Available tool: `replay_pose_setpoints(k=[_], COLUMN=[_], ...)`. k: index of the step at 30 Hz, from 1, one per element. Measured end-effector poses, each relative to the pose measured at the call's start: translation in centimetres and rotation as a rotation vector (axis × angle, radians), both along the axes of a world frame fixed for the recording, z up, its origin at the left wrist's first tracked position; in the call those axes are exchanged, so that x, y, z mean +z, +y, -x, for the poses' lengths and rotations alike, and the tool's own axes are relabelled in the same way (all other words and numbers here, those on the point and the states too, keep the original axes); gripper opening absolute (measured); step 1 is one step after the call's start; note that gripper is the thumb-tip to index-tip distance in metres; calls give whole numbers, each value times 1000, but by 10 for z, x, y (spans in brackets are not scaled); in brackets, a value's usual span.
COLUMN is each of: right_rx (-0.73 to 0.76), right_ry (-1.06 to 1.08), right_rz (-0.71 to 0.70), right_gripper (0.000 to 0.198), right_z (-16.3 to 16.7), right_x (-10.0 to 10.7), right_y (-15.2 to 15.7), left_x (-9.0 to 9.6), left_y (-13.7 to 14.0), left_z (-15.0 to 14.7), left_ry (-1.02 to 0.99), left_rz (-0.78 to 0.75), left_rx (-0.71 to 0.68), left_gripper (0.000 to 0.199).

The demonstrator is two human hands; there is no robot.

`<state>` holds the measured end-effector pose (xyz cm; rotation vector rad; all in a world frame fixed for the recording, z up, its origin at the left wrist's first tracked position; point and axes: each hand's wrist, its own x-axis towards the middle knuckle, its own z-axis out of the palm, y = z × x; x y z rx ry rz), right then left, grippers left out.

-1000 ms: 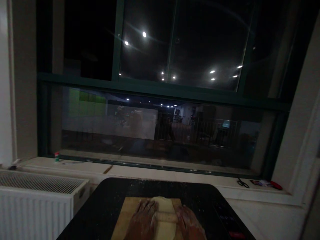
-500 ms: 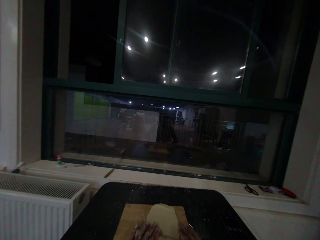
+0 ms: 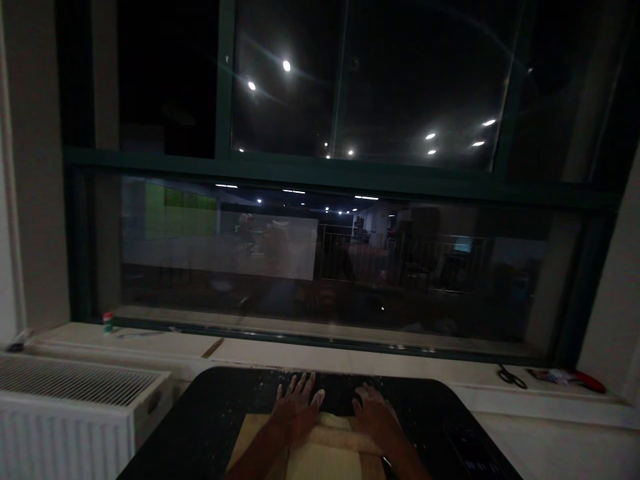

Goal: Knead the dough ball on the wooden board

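Note:
A pale sheet of dough (image 3: 324, 463) lies on a wooden board (image 3: 249, 428). Across its far part runs a wooden rolling pin (image 3: 341, 438). My left hand (image 3: 299, 407) is open above the pin's left end, fingers spread forward past the board's far edge. At the other end is my right hand (image 3: 374, 412), also open, its fingers stretched forward and slightly bent. Both palms or wrists seem to rest on the pin, though the contact is hidden beneath them. Whitish flour shows on the fingers.
Board and dough are on a black table (image 3: 200, 413) flecked with flour. A dark phone-like device (image 3: 470, 447) lies at right. Scissors (image 3: 511, 377) and a red object (image 3: 590, 381) rest on the windowsill (image 3: 300, 353). A radiator (image 3: 75, 407) stands left, a small red-and-green container (image 3: 108, 323) above it.
Both hands have moved forward, away from me, over the dough to the board's far edge. The rolling pin now shows between them. The camera view has shifted slightly.

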<state>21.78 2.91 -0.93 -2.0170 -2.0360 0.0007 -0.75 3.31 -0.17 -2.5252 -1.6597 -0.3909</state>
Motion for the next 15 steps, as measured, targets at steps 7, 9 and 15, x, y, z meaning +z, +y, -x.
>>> replay_pose_setpoints(k=[7, 9, 15], right_rx=[-93, -85, -185], right_ry=[-97, -128, -249], right_rz=[-18, -47, -213], right_gripper=[47, 46, 47], right_z=[1, 7, 46], right_x=[-17, -17, -13], right_y=[-35, -55, -114], left_x=[-5, -6, -13], left_y=[4, -4, -30], left_z=[2, 6, 26], left_ry=[-38, -52, -52], left_rz=[-36, -64, -166], left_rx=[-17, -41, -166], left_gripper=[51, 53, 57])
